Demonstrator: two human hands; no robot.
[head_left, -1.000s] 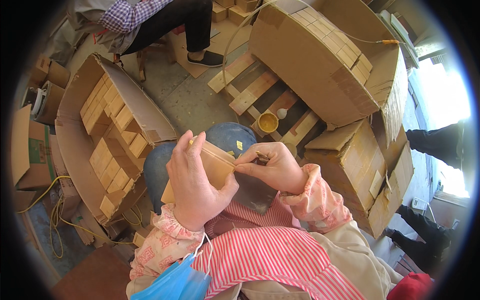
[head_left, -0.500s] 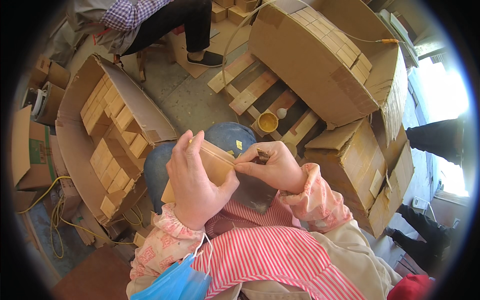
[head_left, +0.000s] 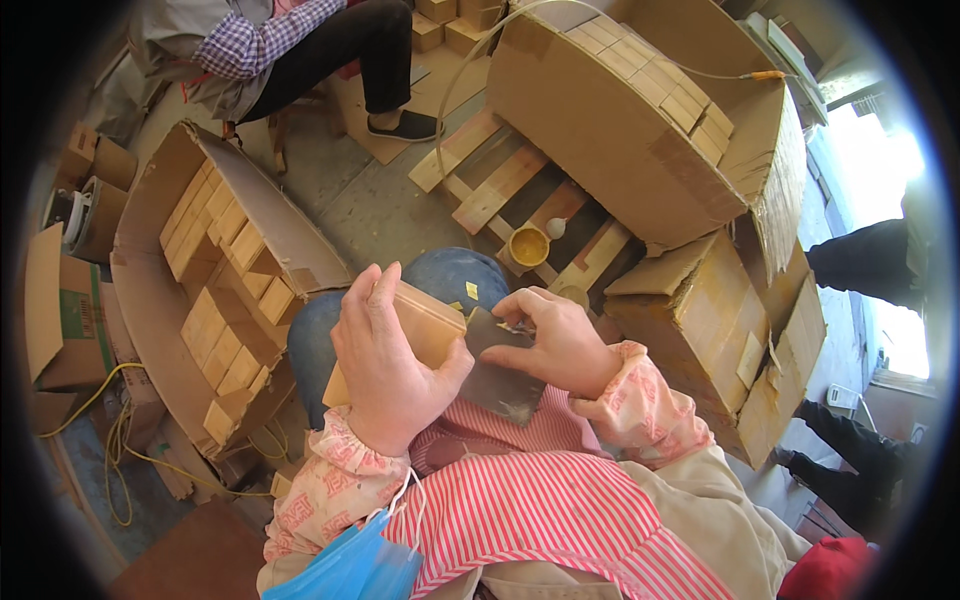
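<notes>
A light wooden block (head_left: 425,328) with a grooved edge is upright over my lap, held in my left hand (head_left: 385,365) with the thumb on its near side. My right hand (head_left: 555,340) is just right of the block and apart from it, thumb and forefinger spread. A small yellowish bit (head_left: 516,326) shows by its curled fingertips; whether they hold it is unclear. Below that hand a dark grey flat sheet (head_left: 500,385) lies across my lap, its upper edge near the block. A yellow scrap (head_left: 471,290) sits on my jeans-clad knee.
An open carton (head_left: 145,260) of wooden blocks stands at left, and a larger carton (head_left: 610,130) of blocks on a pallet (head_left: 505,190) at far right. A bowl of yellow paste (head_left: 528,246) rests on the pallet. A seated person (head_left: 330,70) is at far left; yellow cord (head_left: 125,445) lies near left.
My right hand has let go of the block's grooved edge and drawn slightly right, its thumb and forefinger parting. My left hand still holds the block in the same place.
</notes>
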